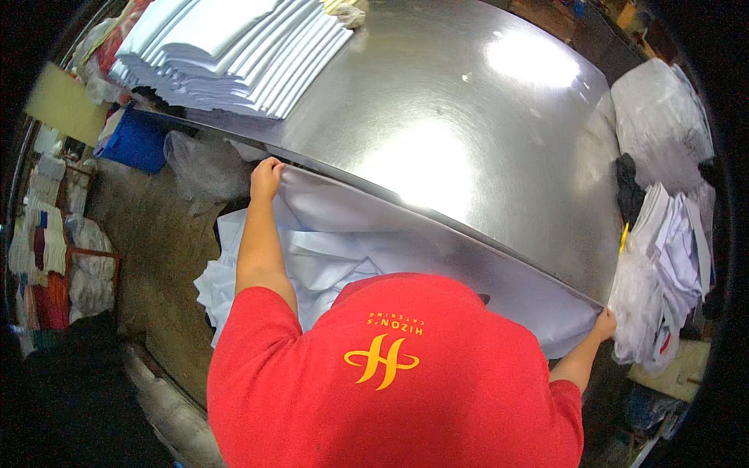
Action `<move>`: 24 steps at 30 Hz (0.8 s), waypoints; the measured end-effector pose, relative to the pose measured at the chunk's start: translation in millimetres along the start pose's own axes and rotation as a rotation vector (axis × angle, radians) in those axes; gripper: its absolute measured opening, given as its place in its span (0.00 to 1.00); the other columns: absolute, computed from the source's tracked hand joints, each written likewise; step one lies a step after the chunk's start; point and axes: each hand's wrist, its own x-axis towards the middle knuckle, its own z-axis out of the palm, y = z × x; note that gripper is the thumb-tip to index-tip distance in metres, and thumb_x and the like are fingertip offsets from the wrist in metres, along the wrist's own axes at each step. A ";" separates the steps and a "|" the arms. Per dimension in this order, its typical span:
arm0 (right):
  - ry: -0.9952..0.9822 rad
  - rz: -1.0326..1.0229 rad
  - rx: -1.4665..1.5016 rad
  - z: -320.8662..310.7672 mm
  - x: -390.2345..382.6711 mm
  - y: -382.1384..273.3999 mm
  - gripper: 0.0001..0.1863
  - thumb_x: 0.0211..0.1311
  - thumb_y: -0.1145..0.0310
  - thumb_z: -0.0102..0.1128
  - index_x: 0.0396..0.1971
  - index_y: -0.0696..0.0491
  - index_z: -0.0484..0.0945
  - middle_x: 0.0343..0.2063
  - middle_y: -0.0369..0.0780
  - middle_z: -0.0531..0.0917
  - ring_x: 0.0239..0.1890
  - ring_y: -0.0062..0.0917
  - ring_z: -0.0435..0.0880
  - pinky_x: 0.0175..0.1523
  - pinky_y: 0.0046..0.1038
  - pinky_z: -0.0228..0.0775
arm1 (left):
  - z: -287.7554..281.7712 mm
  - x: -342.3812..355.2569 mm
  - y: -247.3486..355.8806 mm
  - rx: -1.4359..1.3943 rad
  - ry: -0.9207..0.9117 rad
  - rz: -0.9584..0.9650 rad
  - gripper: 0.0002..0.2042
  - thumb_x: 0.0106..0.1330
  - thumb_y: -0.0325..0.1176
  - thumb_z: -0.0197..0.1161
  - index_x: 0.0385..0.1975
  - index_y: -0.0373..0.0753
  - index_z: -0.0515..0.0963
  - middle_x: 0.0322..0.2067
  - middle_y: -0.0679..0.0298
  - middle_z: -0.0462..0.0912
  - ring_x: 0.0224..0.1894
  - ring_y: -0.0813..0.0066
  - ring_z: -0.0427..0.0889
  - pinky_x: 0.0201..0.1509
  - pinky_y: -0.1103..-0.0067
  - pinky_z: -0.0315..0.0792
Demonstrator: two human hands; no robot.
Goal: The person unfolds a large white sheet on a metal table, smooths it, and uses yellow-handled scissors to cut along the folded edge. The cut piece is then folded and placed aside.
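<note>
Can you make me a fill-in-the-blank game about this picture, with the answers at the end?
1. The person's shirt is ____ (a colour).
2. The left hand and right hand grip the same pale cloth, so ____ hands (a number) hold it.
3. The stack of folded cloths lies toward the ____ (left or right) side of the picture.
4. The table has a ____ (shiny or furry) top.

Missing words: red; two; left; shiny.

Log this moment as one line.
left hand: grips white cloth; right hand: grips same cloth; cloth: stretched between hands beside metal table; folded white stack: on table
</note>
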 end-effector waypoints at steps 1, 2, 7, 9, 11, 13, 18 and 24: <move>0.014 -0.016 0.031 0.7 1.9 0.8 0.17 0.52 0.53 0.54 0.37 0.47 0.82 0.32 0.44 0.82 0.36 0.41 0.81 0.42 0.38 0.70 | -4.0 3.7 6.5 0.133 -0.030 -0.054 0.10 0.58 0.40 0.57 0.29 0.42 0.79 0.30 0.59 0.81 0.36 0.61 0.78 0.45 0.70 0.64; 0.007 0.028 0.036 2.2 2.8 1.4 0.17 0.52 0.54 0.55 0.36 0.47 0.82 0.32 0.44 0.82 0.36 0.40 0.81 0.42 0.37 0.70 | -5.5 6.9 12.1 0.113 -0.028 -0.076 0.11 0.58 0.42 0.57 0.29 0.42 0.79 0.30 0.60 0.81 0.36 0.62 0.78 0.45 0.70 0.63; 0.003 0.048 0.079 0.0 2.8 -1.6 0.15 0.51 0.57 0.56 0.35 0.48 0.82 0.31 0.43 0.83 0.35 0.39 0.81 0.41 0.36 0.71 | 6.7 18.2 20.7 0.030 0.093 -0.117 0.08 0.58 0.38 0.57 0.29 0.43 0.78 0.31 0.61 0.81 0.37 0.62 0.78 0.44 0.69 0.64; 0.011 0.047 0.100 -1.9 0.9 -2.9 0.14 0.51 0.58 0.57 0.34 0.48 0.83 0.30 0.43 0.83 0.35 0.38 0.81 0.41 0.35 0.71 | 14.2 21.3 16.5 0.002 0.150 -0.076 0.06 0.57 0.36 0.58 0.30 0.42 0.77 0.31 0.61 0.80 0.38 0.61 0.78 0.44 0.68 0.66; 0.002 0.073 0.099 -2.8 -0.9 -3.4 0.13 0.51 0.58 0.57 0.34 0.48 0.83 0.30 0.42 0.83 0.34 0.37 0.81 0.41 0.35 0.71 | 18.5 22.4 11.7 -0.017 0.179 -0.060 0.05 0.57 0.33 0.58 0.30 0.41 0.76 0.32 0.60 0.80 0.38 0.60 0.78 0.43 0.67 0.68; 0.004 0.078 0.085 -2.4 -1.5 -3.1 0.13 0.51 0.59 0.57 0.35 0.47 0.83 0.30 0.42 0.83 0.35 0.37 0.81 0.41 0.34 0.71 | 19.7 22.3 8.6 -0.056 0.232 -0.022 0.05 0.57 0.32 0.58 0.30 0.40 0.76 0.32 0.58 0.79 0.38 0.59 0.77 0.44 0.66 0.68; -0.005 0.065 0.074 0.5 1.7 -1.3 0.15 0.52 0.56 0.57 0.36 0.47 0.82 0.31 0.41 0.83 0.35 0.36 0.81 0.42 0.34 0.70 | 21.4 22.6 8.5 -0.038 0.228 -0.072 0.05 0.57 0.31 0.57 0.30 0.38 0.75 0.32 0.56 0.79 0.39 0.57 0.77 0.44 0.66 0.69; -0.051 0.063 0.029 -5.2 -3.4 -0.6 0.17 0.52 0.54 0.56 0.35 0.48 0.82 0.33 0.44 0.83 0.37 0.39 0.80 0.43 0.36 0.70 | 26.3 27.5 3.5 -0.029 0.235 -0.030 0.08 0.55 0.35 0.57 0.30 0.39 0.77 0.33 0.54 0.80 0.38 0.54 0.78 0.44 0.65 0.70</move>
